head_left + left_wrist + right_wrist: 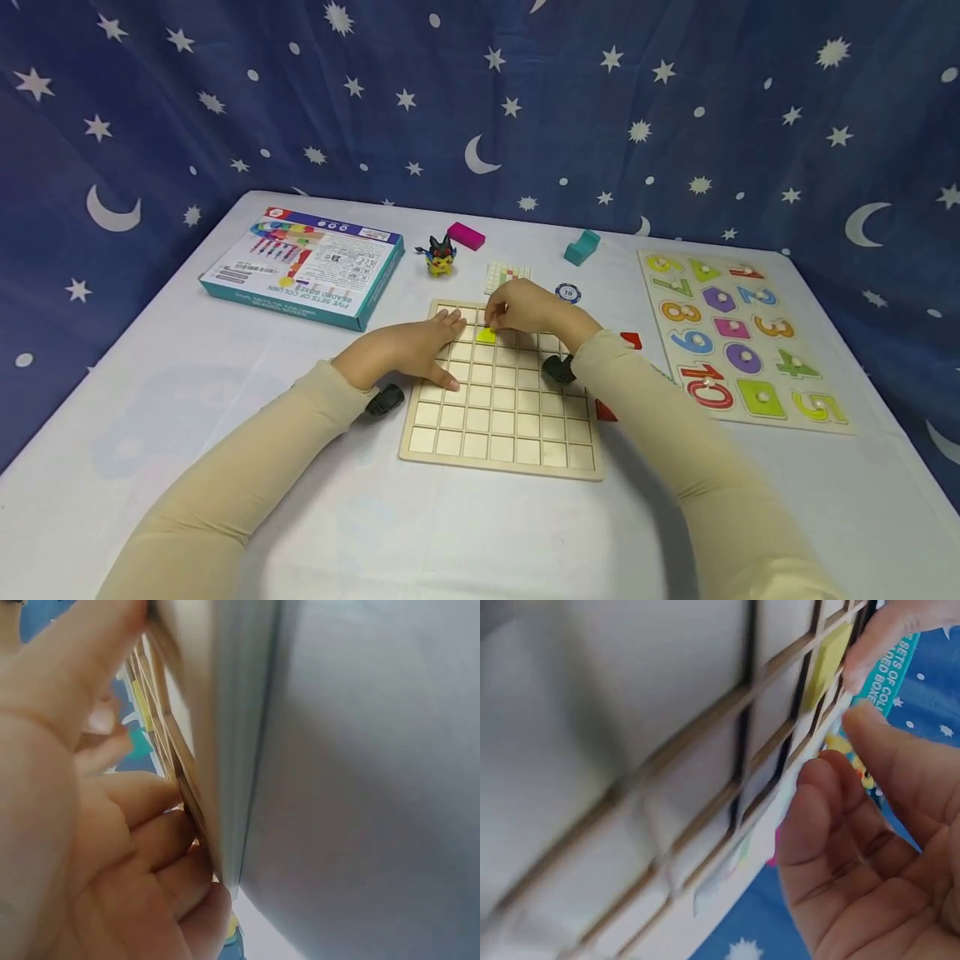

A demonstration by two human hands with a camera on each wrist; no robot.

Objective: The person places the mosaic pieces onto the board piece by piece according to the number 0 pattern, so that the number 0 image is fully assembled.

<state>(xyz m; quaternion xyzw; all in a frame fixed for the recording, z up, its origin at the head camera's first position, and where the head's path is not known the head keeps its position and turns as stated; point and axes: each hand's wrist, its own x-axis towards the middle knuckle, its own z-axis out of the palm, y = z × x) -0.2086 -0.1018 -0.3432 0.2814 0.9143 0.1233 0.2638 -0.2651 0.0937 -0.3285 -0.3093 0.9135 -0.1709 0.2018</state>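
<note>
A wooden grid board (465, 467) with square cells lies on the table. In one of its upper-left cells sits a yellow square tile (486, 335), which also shows in the right wrist view (829, 664). My left hand (416, 346) rests on the board's left side, fingers spread and thumb lower down; the left wrist view shows its fingers (176, 847) along the board edge. My right hand (528, 307) hovers by the board's far edge, beside the yellow tile. Its fingers and thumb are loosely bent, with nothing seen between them in the right wrist view.
Red tiles (632, 340) lie right of the board, partly behind the right sleeve. Beyond the board are a small pattern card (501, 273), a chip (567, 292), a toy figure (439, 257), a magenta block (467, 236) and a teal block (582, 247). A box (300, 267) lies left, a number puzzle (738, 333) right.
</note>
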